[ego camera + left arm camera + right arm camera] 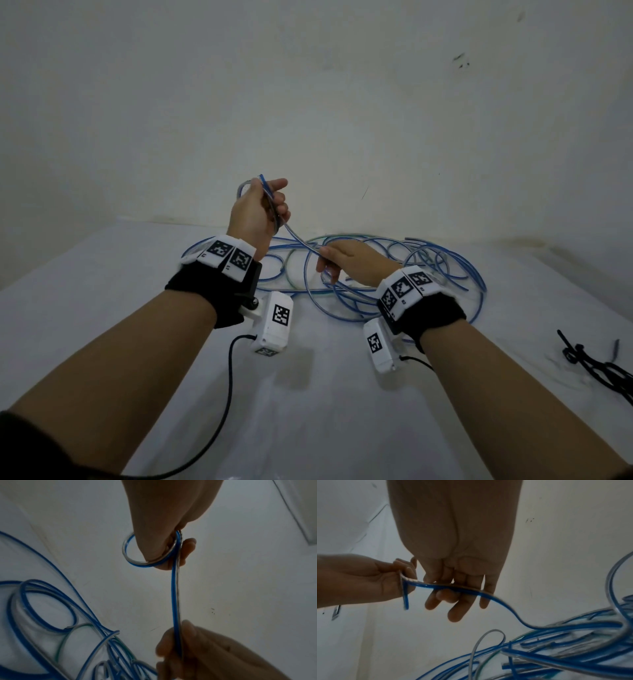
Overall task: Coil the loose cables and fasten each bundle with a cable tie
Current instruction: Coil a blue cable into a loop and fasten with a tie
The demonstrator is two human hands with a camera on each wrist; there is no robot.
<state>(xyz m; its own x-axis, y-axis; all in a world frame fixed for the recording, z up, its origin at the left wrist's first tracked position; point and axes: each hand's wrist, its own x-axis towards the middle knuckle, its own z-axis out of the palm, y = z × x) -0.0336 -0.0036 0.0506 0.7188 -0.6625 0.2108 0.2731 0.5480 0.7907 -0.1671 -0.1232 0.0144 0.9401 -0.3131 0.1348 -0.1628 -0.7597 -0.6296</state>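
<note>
On a white table [308,394], seen from the head view, a loose tangle of blue and clear cables [376,274] is spread toward 12 o'clock, close to the foot of a pale wall [342,102]. The wall is marked by a few dark scuffs near 1 o'clock, and the seam where table and wall meet is stained faintly yellow. A bunch of black cable ties [596,363] is laid apart from the tangle at 3 o'clock, by the table's right edge.

One cable is lifted out of the tangle and held taut between both hands. The left hand [258,212] is raised above the table at about 11 o'clock; its fingers are curled round the cable, and a small loop [137,550] is seen passing round the thumb side in the left wrist view. The right hand [346,260] is held lower, just over the tangle, with the same cable pinched between thumb and fingertips [447,595] while the other fingers are left loosely extended. Black wrist straps with white marker blocks are worn on both forearms, and thin black leads are trailed from them across the table.
</note>
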